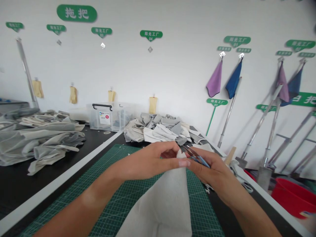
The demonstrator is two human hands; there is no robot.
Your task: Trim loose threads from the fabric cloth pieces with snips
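Note:
My left hand point(158, 158) pinches the top corner of a pale grey piece of cloth point(163, 200) between thumb and fingers. The cloth hangs down toward me over a green cutting mat point(103, 191). My right hand point(209, 168) is closed around blue-handled thread snips point(198, 157), whose metal blades point up and left, near the cloth's corner. Its fingertips meet my left thumb at that corner. The fingers behind the cloth are partly hidden.
Heaped grey cloth pieces point(37, 135) lie on the left, with another heap point(163, 126) behind the mat. A clear plastic box point(106, 117) stands at the back. To the right are a red bucket point(293, 197) and long-handled tools point(261, 121) against the wall.

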